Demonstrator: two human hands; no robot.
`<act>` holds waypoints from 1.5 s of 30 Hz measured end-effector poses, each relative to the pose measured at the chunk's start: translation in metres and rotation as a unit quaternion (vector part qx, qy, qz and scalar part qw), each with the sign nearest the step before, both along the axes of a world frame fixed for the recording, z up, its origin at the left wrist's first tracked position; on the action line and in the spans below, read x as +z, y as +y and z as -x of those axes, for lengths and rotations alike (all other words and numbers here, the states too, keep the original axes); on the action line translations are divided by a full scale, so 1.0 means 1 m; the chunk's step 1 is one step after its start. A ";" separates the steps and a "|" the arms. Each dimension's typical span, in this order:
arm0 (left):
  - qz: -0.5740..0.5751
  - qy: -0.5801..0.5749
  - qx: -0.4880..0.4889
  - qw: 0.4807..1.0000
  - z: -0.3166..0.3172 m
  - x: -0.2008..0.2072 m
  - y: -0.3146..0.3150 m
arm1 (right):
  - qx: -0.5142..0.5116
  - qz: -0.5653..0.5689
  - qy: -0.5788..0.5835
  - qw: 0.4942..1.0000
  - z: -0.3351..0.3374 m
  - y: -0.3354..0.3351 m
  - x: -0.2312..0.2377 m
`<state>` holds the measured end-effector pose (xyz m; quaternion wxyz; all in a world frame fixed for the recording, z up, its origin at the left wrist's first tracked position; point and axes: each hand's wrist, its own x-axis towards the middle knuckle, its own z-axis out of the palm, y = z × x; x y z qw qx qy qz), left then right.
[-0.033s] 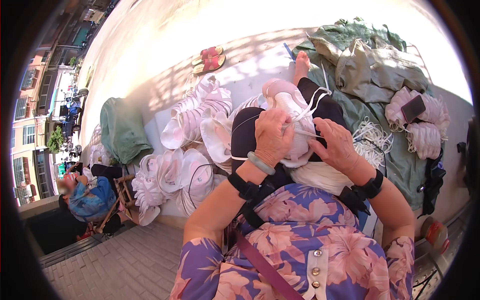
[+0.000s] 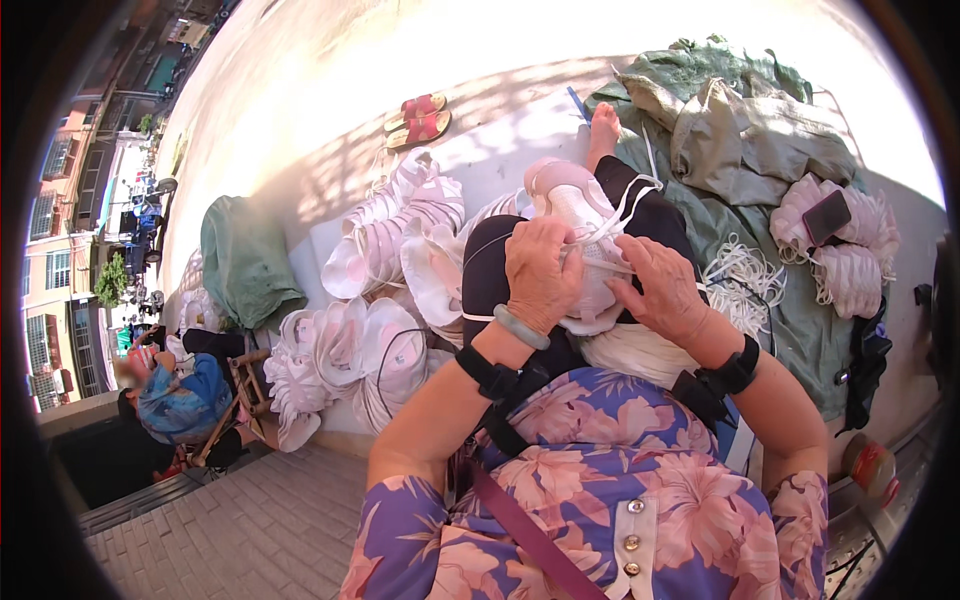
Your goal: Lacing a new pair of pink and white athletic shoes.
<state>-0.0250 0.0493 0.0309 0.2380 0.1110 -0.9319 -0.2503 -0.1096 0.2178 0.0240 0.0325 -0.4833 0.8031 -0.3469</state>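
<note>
The left hand [image 2: 540, 272] is closed around a pale pink and white sneaker [image 2: 578, 215] that rests on the person's lap, its fingers folded over the shoe's upper. The right hand [image 2: 662, 288] lies just beside it on the shoe's other side, its fingertips pinching a white lace [image 2: 625, 205] that runs across the upper. A pale green bangle [image 2: 521, 328] sits on the left wrist, and black straps circle both forearms. To the left of the hands, a heap of white shoe uppers [image 2: 370, 300] spreads over the ground. Beyond them lies a pair of red sandals [image 2: 418, 118]. To the right, a loose bundle of white laces [image 2: 745, 275] rests on green cloth [image 2: 740, 130], with a dark phone [image 2: 826, 217] further out on pink shoe pieces.
</note>
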 end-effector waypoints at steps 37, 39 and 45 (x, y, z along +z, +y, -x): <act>-0.316 -0.165 -0.083 0.931 0.005 -0.013 -0.038 | -0.036 -0.148 -0.137 0.979 0.011 -0.010 -0.009; -0.441 -0.138 -0.074 0.884 -0.002 -0.020 -0.044 | -0.035 -0.149 -0.137 0.979 0.011 -0.009 -0.009; -0.622 -0.148 -0.023 0.768 -0.008 -0.012 -0.045 | -0.023 -0.114 -0.234 0.965 0.015 -0.003 0.008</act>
